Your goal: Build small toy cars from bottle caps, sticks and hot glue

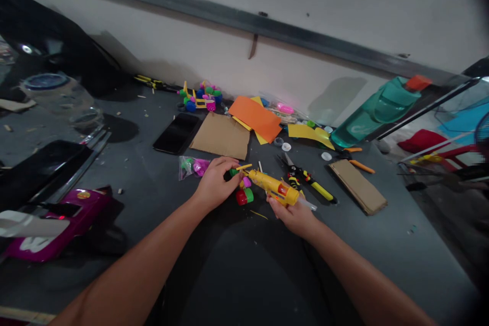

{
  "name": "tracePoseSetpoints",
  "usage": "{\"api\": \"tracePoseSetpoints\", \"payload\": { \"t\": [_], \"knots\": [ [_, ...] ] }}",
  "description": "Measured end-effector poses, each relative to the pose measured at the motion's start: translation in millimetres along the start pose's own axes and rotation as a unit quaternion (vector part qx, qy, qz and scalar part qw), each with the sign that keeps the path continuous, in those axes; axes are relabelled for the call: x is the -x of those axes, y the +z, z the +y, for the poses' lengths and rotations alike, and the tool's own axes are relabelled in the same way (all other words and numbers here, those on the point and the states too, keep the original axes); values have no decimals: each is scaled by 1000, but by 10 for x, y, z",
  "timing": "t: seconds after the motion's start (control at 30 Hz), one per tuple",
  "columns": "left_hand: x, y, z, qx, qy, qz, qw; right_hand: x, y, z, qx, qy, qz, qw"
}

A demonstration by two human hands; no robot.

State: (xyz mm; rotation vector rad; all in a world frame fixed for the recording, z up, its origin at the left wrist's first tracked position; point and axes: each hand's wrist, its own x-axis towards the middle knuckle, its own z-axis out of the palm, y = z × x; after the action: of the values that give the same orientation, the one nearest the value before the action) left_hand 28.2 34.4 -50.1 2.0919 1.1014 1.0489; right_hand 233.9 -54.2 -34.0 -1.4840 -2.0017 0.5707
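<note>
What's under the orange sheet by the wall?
Yellow paper sticks out past the upper and lower edges of the orange sheet. Whatever lies beneath its middle is covered, so the yellow paper's full shape can't be seen.

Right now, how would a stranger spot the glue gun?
On the dark table, find the right hand. It grips the glue gun: yellow, with a clear stick jutting from its rear, unlike the black-and-yellow tools beside it.
</note>
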Motion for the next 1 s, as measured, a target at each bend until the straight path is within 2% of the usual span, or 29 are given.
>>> {"api": "tracePoseSetpoints", "payload": {
  "t": [1.0],
  "knots": [
    [2,4,-3,8,-1,2,1000,15,15,31,44,-31,23,998]
  ]
}}
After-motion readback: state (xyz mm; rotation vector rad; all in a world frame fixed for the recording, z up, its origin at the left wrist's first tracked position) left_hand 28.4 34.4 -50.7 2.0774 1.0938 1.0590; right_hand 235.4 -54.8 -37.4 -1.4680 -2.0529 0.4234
